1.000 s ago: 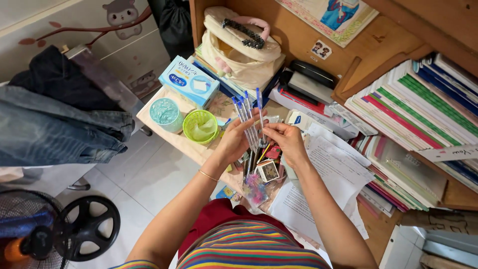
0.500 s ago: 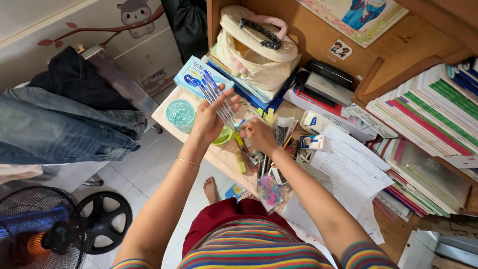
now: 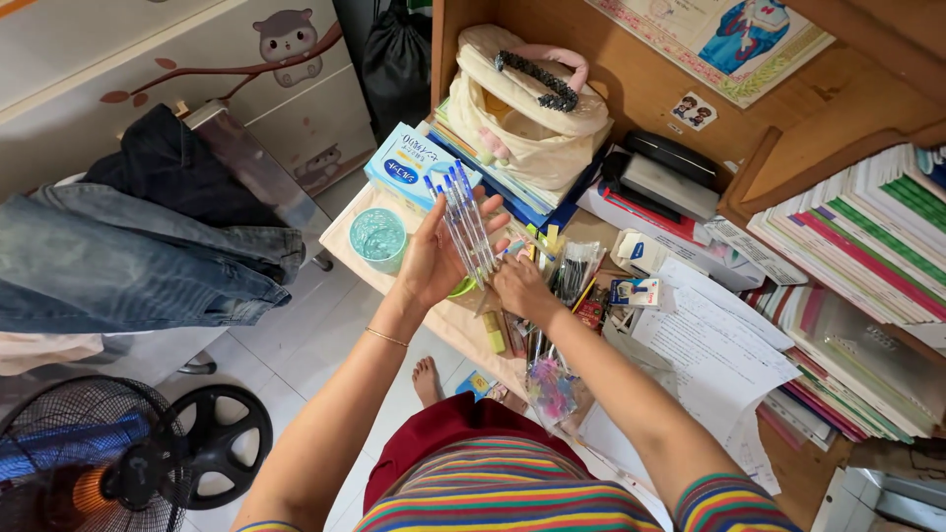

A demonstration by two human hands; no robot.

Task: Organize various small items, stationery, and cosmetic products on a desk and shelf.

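Head view, bundle of blue-capped pens (image 3: 463,225) gripped upright in left hand (image 3: 439,258) above the cluttered desk (image 3: 345,232), right hand (image 3: 522,286) curled, lowered onto loose stationery (image 3: 557,286), grip contents unclear, teal cup (image 3: 378,237) beside.

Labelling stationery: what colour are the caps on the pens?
Blue caps on the pens, clear barrels; head view.

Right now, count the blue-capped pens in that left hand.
5 at least, fanned side by side in the left hand: blue-capped pens, caps pointing up toward the blue tissue box. They overlap, so another may be hidden. The right hand reaches down among desk clutter.
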